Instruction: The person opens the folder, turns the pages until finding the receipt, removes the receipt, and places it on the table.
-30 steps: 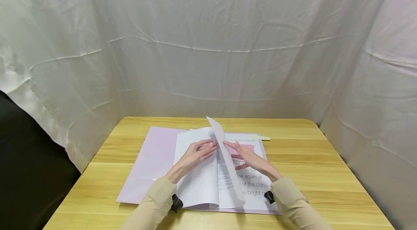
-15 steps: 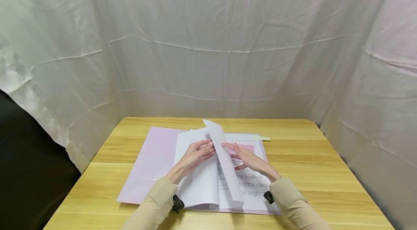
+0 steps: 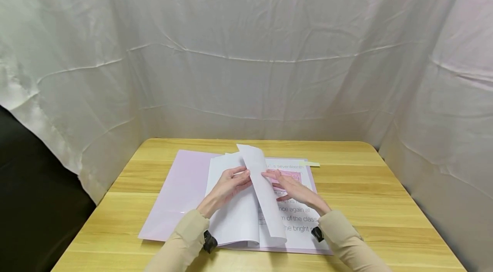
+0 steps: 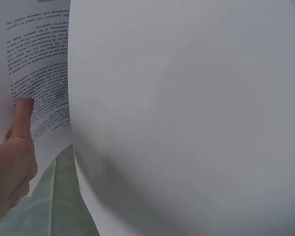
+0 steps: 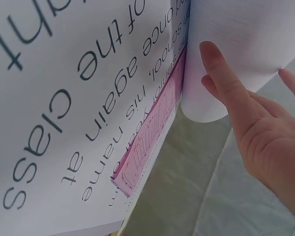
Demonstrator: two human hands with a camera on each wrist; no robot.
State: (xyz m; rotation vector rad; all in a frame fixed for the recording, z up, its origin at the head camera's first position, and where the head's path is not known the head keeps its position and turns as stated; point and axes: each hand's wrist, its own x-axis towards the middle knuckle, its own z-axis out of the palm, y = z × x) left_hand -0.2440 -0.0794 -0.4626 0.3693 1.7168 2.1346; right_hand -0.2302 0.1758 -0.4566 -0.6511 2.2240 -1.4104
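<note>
A white sheet (image 3: 262, 195) stands raised and curved over an open lilac folder (image 3: 181, 195) of papers. My left hand (image 3: 231, 188) is at the sheet's left side. In the left wrist view, an extended finger of that left hand (image 4: 14, 152) touches the sheet's printed face. From the other side, the right hand (image 3: 294, 188) rests straight fingertips against the blank face, also visible in the right wrist view. Under the right hand lies a page with large print (image 5: 64, 123), bearing a pink slip of paper (image 5: 147, 142). Part of the slip is hidden by the hand in the head view.
Turned pages (image 3: 235, 220) lie on the folder's left side, bulging at the front. A pale yellow tab (image 3: 311, 163) sticks out at the upper right. The wooden table (image 3: 369, 203) extends around the folder, with grey curtains (image 3: 246, 70) behind.
The raised sheet has tilted further left, its top corner moving left and slightly down. My left hand has shifted slightly left with it; the right fingers stay against the blank face.
</note>
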